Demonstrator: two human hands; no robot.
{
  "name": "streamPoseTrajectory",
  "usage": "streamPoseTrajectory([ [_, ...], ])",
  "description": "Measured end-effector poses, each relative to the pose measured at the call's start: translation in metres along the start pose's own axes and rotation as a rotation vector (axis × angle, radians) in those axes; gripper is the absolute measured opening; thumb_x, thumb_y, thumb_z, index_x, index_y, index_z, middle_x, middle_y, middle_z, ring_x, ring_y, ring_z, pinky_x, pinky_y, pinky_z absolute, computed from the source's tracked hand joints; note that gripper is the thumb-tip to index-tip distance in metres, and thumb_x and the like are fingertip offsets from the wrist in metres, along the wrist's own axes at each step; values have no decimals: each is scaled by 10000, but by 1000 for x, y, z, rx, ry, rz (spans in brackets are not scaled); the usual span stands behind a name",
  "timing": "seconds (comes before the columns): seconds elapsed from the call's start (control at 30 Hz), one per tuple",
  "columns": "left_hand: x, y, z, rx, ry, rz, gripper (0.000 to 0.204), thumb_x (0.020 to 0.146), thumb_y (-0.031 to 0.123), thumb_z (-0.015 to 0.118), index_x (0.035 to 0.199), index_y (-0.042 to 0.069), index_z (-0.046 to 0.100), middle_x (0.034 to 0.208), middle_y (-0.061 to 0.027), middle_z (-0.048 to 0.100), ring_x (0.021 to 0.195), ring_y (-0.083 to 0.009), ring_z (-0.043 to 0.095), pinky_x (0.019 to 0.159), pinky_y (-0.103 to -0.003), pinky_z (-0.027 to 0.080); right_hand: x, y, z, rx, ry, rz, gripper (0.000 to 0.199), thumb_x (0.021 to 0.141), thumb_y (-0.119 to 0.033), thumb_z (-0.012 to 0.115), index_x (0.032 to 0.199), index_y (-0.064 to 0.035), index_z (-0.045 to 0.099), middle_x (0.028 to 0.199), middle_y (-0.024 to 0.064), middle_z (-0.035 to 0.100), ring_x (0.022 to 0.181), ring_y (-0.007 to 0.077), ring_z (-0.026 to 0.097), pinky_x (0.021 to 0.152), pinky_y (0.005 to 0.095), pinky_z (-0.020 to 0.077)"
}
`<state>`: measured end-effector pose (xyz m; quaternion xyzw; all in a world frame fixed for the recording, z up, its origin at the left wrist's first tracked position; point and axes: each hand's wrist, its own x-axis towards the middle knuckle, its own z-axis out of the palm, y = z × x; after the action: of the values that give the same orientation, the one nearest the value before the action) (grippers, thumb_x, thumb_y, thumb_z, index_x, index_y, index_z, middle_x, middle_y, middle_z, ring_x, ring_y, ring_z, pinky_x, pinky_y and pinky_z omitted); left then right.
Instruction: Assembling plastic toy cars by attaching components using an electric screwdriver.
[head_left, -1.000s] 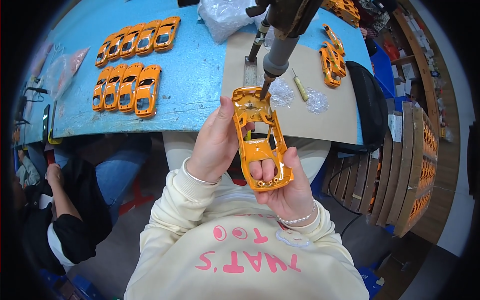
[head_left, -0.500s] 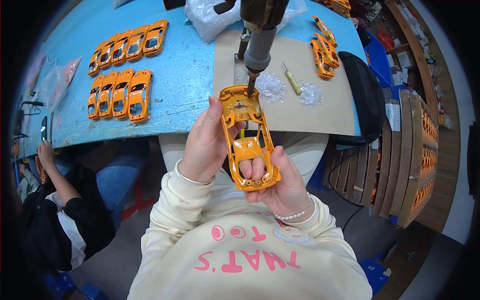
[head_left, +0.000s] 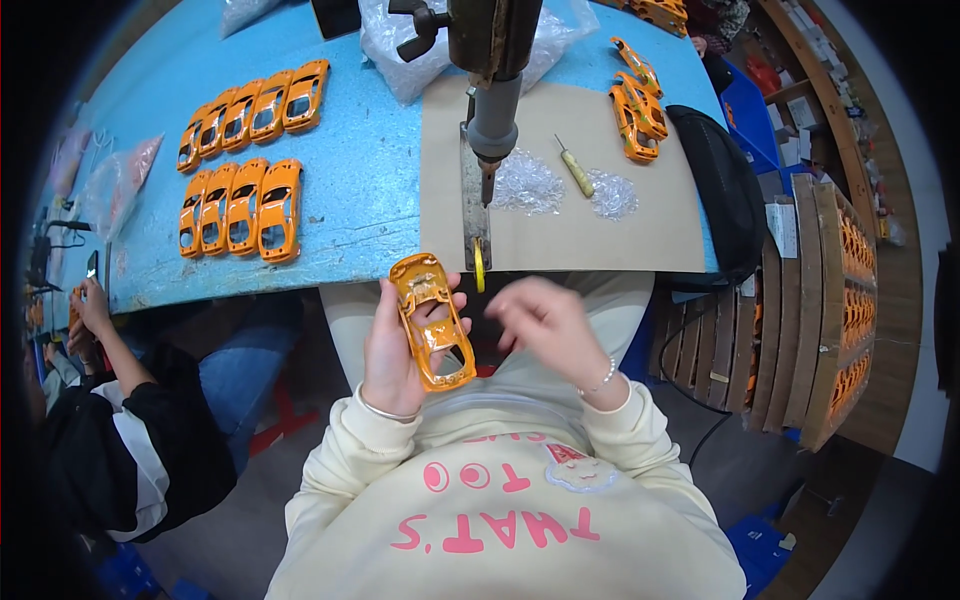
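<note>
Grasping 1 glossy, hollow orange shell (head_left: 437, 333) in left hand (head_left: 390, 362) near front edge of blue table (head_left: 368, 155), with right hand (head_left: 545, 325) blurred, free, loosely bent alongside. To left, 2 rows, 5 shells (head_left: 276, 90) and 4 shells (head_left: 249, 183); then bare room and matte sheet (head_left: 570, 243) bearing 2 glinting heaps (head_left: 528, 184) and 1 awl (head_left: 577, 174).

Shows orange on the held shell (head_left: 437, 333), mottled blue on the table (head_left: 360, 225), tan on the mat (head_left: 620, 235), pale yellow on the tool's handle (head_left: 577, 175), black on the case (head_left: 722, 195), cream with pink lettering on the sweatshirt (head_left: 480, 575).
</note>
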<state>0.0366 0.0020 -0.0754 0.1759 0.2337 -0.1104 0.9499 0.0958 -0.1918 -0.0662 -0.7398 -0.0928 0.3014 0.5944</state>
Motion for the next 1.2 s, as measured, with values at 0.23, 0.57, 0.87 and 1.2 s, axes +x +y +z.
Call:
streamPoseTrajectory([
  [0.23,-4,-11,-1,102,44,43,593,1045,500,197,1342,55,452,1248,-121,590,1041,-210,607,863,-386,544,62,2,-32,-748,606,-460,135,796,-101,717,917,-82,660,887,77,602,687,251,638,618,361,515],
  [0.57,-5,-18,4,157,24,-4,602,1044,502,200,1339,42,452,1260,-123,586,1049,-208,604,859,-378,543,82,13,-19,-948,772,-434,129,799,-153,722,864,-87,633,865,70,577,685,279,628,602,387,506],
  [0.87,-7,-18,6,176,-1,-13,608,1043,508,194,1353,48,444,1279,-124,573,1072,-211,596,880,-374,531,80,10,-22,-822,655,-443,111,819,-79,705,897,-56,630,827,73,586,689,220,644,610,324,507],
  [1.2,-3,-20,5,148,-50,-35,609,1041,514,203,1366,56,438,1302,-127,557,1111,-215,581,911,-383,515,78,11,-31,-611,736,-512,57,843,-42,675,855,-26,621,813,85,612,640,206,619,610,305,508],
])
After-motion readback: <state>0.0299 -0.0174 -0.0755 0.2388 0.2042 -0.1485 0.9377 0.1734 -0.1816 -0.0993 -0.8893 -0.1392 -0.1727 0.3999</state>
